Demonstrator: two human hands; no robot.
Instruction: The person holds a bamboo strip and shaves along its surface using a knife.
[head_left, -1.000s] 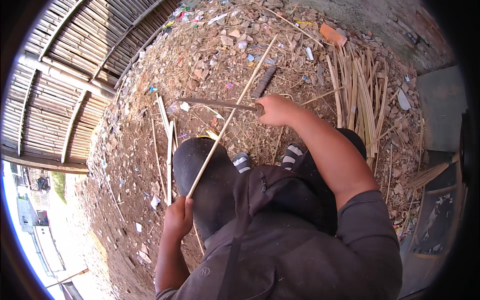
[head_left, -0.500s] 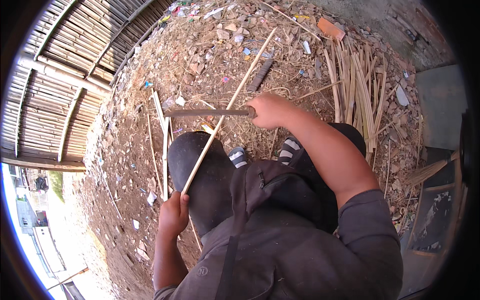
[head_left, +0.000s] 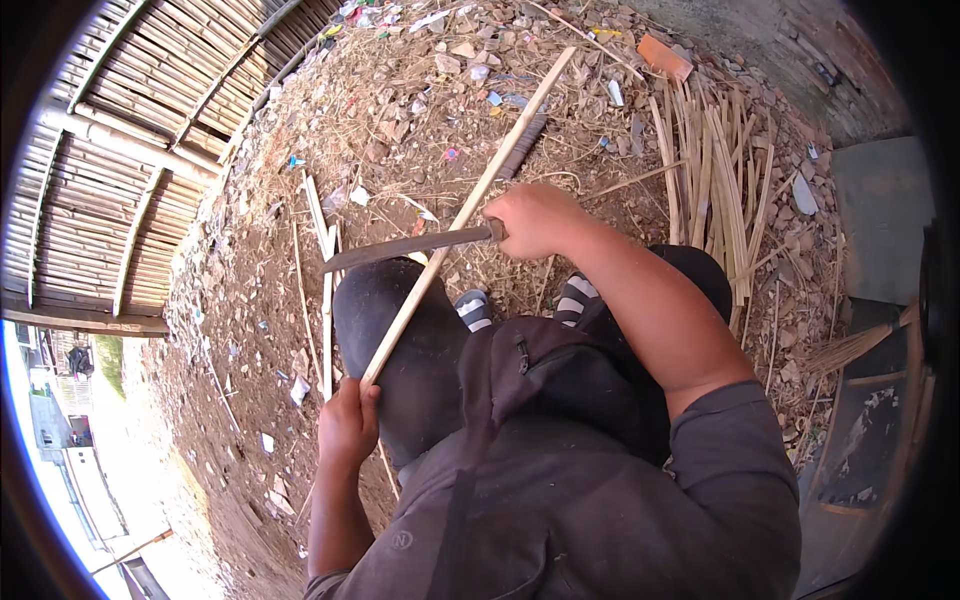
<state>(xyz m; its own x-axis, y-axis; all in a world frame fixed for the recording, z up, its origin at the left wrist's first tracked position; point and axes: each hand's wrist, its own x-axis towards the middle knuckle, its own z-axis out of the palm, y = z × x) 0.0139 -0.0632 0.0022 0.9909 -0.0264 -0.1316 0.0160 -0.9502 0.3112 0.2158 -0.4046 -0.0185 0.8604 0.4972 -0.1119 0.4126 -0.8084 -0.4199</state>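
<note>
A long pale strip, apparently split bamboo (head_left: 500, 160), slants from my left knee up toward the far ground. Closed round its near end is my left hand (head_left: 348, 420), beside my thigh. My right hand (head_left: 538, 222) grips the handle of a machete (head_left: 410, 246). The dark blade points left and crosses the strip near its middle, over my left knee. Whether the edge bites into the strip I cannot tell. Past my right hand, a dark ribbed cylindrical piece (head_left: 524, 150) lies on the ground, partly behind the strip.
A pile of split strips (head_left: 715, 180) lies at the right. Some pale strips (head_left: 328, 290) lie left of my knee. Stones and litter cover the earth, with a brick piece (head_left: 664, 58) far right. A bamboo-slat wall (head_left: 130, 160) stands left. My sandalled feet (head_left: 474, 310) are between my knees.
The machete's tip has swung down toward me, so its blade now slants. The strip has turned, showing a broader face, and its far end has shifted slightly right. My left hand stays nearly still.
</note>
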